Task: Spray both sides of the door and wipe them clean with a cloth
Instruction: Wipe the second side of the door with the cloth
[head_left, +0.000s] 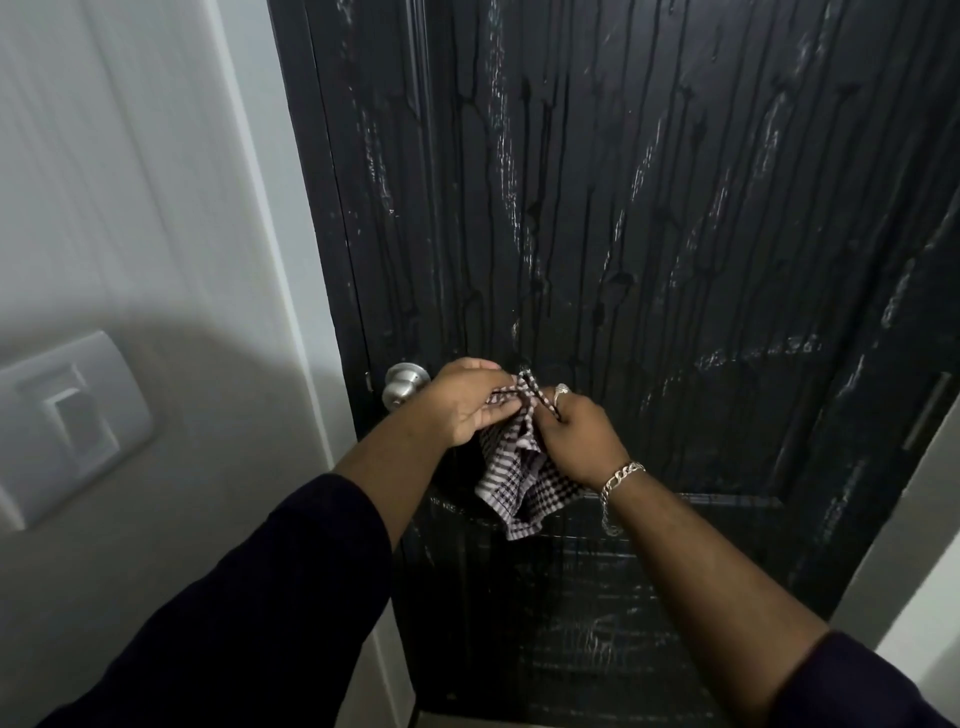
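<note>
The black door (649, 234) fills the far middle and right, its wet, streaked panel bare above the hands and open to a sweep. At its left edge the metal knob (404, 383) juts out, just beside the left hand (462, 402). Left of the door the white wall (156, 182) carries a switch plate (67, 421). The cloth (519, 467) hangs between both hands, covering the panel below them.

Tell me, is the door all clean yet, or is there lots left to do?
Not yet. Spraying this side looks done: the black door is covered in drips running down. Right now the left hand and right hand both hold the checked cloth near the silver knob, seemingly readying it. Wiping this wet side is left; the other side is hidden.
</note>
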